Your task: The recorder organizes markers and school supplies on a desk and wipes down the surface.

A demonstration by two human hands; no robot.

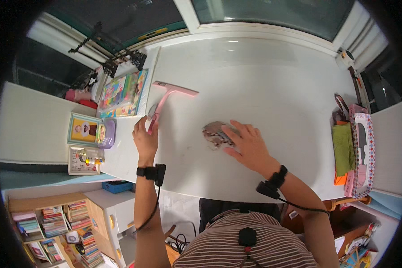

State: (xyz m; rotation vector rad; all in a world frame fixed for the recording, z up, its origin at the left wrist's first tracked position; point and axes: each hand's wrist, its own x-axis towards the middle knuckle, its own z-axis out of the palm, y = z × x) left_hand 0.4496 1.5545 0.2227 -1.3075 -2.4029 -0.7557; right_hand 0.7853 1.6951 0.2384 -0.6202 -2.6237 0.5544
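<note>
A pink squeegee (pixel 167 97) lies on the left part of the white tabletop (pixel 194 171), its wide head away from me. My left hand (pixel 145 140) is at the squeegee's handle, fingers around its lower end; whether it grips firmly is hard to see. Near the middle of the table is a crumpled greyish-brown patterned cloth (pixel 217 134). My right hand (pixel 248 144) reaches over the cloth's right edge with fingers spread, thumb low; contact with the cloth cannot be made out. Both wrists wear black straps with cables.
At the left stand a picture frame (pixel 83 130), a purple-lidded container (pixel 108 134) and a case of coloured markers (pixel 120 93). Along the right edge are a green cloth (pixel 343 149) and a patterned box (pixel 365 155). A white roll (pixel 345 59) sits at the back right corner, by the windows.
</note>
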